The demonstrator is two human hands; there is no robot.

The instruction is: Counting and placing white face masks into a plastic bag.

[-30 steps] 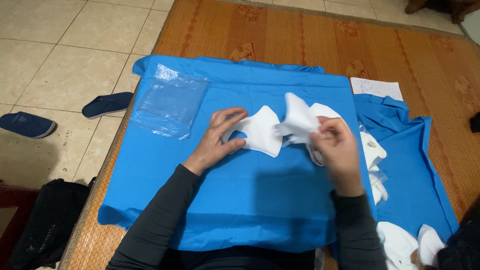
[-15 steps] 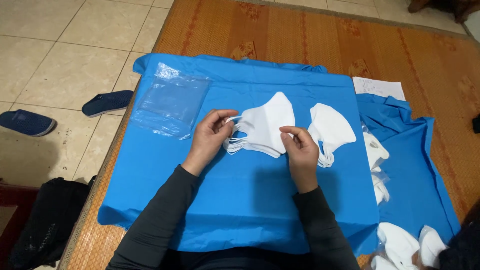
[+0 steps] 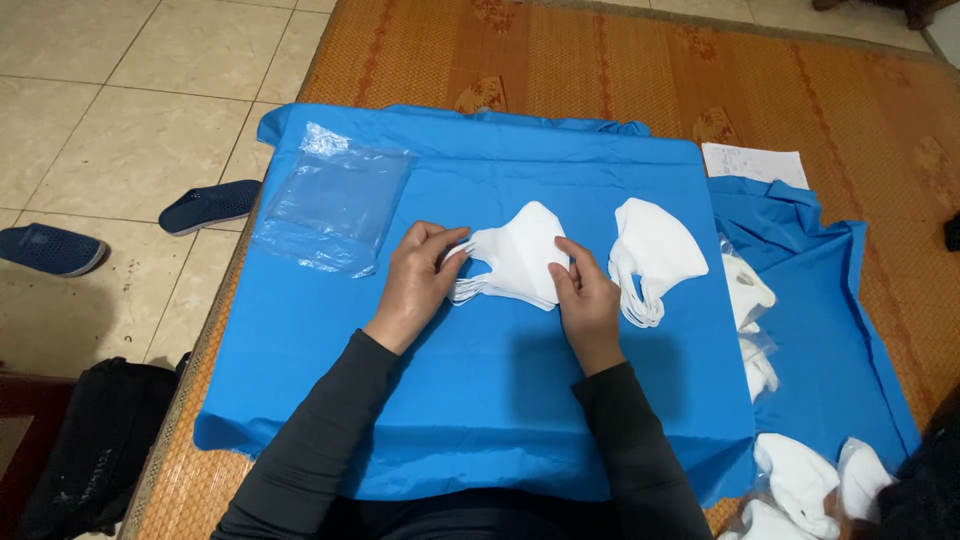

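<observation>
Masks in a small white stack (image 3: 515, 262) now lie squared on the blue cloth (image 3: 480, 400), lowered from where the hands lifted them a moment ago. Left hand (image 3: 418, 282) pinches the ear loops while right hand (image 3: 585, 298) pinches the opposite edge. A second white stack (image 3: 655, 255) rests just beside, released.

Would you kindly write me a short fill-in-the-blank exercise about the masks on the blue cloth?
1. Both hands, the left hand and the right hand, hold a stack of ____ face masks.
2. The second stack of masks lies to the ____ of the held one.
3. The clear plastic bag rests on a ____ cloth.

Missing words: white; right; blue
</observation>
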